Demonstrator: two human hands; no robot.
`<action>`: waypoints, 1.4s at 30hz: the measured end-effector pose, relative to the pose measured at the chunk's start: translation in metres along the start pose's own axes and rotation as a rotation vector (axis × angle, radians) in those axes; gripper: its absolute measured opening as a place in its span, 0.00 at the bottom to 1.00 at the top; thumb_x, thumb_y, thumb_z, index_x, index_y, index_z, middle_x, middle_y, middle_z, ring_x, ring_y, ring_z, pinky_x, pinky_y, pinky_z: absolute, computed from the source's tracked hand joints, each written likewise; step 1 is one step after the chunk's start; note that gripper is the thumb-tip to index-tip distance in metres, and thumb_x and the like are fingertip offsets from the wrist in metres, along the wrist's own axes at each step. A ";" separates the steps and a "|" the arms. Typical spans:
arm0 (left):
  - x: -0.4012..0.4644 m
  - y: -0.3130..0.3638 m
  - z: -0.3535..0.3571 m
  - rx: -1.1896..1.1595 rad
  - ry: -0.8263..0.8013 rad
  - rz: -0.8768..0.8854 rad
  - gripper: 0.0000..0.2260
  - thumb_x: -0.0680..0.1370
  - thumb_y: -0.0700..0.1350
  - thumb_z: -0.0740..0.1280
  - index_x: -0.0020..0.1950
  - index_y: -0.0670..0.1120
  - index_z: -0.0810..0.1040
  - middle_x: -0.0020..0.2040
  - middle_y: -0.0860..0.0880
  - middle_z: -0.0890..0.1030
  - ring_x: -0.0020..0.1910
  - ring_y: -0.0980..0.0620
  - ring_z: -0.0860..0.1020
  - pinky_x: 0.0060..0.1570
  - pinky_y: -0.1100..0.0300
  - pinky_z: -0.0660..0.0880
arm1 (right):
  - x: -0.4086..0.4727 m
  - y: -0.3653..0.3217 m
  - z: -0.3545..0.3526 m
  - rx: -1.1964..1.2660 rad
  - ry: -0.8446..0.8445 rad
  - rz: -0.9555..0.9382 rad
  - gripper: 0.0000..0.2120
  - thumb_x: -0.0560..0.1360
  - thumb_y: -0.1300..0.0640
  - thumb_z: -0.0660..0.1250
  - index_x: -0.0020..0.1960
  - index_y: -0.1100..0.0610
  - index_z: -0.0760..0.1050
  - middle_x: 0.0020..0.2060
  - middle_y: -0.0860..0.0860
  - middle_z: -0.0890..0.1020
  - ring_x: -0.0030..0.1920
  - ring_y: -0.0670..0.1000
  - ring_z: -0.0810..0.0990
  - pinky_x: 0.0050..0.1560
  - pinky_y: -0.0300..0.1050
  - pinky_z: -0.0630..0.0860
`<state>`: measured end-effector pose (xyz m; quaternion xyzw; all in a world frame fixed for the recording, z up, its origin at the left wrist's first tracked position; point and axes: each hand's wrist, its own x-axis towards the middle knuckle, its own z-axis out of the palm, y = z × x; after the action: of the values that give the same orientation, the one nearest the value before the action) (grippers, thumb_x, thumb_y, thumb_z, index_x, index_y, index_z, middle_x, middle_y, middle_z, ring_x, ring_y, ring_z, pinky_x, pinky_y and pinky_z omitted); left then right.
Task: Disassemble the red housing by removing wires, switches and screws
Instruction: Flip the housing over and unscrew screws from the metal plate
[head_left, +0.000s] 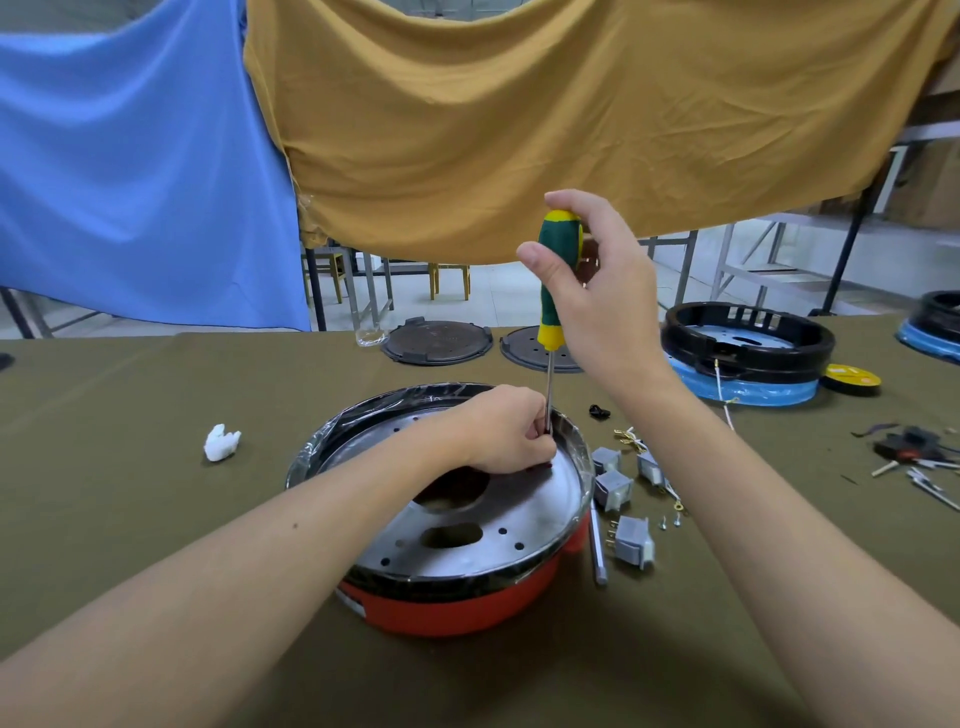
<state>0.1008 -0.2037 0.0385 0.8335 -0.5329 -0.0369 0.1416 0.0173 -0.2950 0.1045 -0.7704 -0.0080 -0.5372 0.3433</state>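
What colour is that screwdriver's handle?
Green and yellow; the screwdriver handle shows clearly in the head view, gripped by the right hand.

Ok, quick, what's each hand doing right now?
Left hand: fingers pinching the screwdriver shaft low inside the red housing.
Right hand: gripping the screwdriver handle.

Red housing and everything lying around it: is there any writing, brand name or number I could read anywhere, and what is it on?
No text can be read anywhere.
The yellow disc by the black ring housing carries dark marks, too blurred to read.
The two dark round lids at the table's far edge show moulded patterns, no legible letters.
The red housing, the screwdriver and the grey switches show no lettering.
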 end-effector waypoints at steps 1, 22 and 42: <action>0.000 0.000 0.000 -0.007 0.003 0.001 0.10 0.76 0.47 0.65 0.36 0.51 0.69 0.34 0.54 0.75 0.33 0.56 0.72 0.32 0.60 0.66 | 0.000 -0.001 0.000 0.048 -0.002 0.023 0.17 0.80 0.54 0.68 0.67 0.55 0.74 0.51 0.46 0.77 0.48 0.45 0.75 0.53 0.41 0.75; -0.006 -0.005 -0.001 -0.238 0.036 0.025 0.06 0.77 0.47 0.70 0.43 0.47 0.80 0.35 0.55 0.82 0.29 0.65 0.76 0.31 0.74 0.68 | 0.012 -0.008 -0.009 0.047 -0.037 -0.046 0.15 0.81 0.53 0.66 0.67 0.52 0.73 0.52 0.45 0.78 0.51 0.47 0.78 0.54 0.44 0.77; -0.057 -0.027 -0.043 -1.351 0.165 -0.237 0.10 0.79 0.42 0.68 0.39 0.44 0.84 0.34 0.48 0.79 0.28 0.57 0.72 0.26 0.68 0.69 | -0.032 -0.002 -0.005 -0.245 -0.308 -0.297 0.04 0.79 0.58 0.69 0.53 0.57 0.80 0.42 0.46 0.76 0.38 0.51 0.76 0.40 0.47 0.74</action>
<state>0.1091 -0.1335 0.0677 0.6151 -0.2858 -0.3127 0.6650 -0.0011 -0.2851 0.0802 -0.8694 -0.1081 -0.4551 0.1595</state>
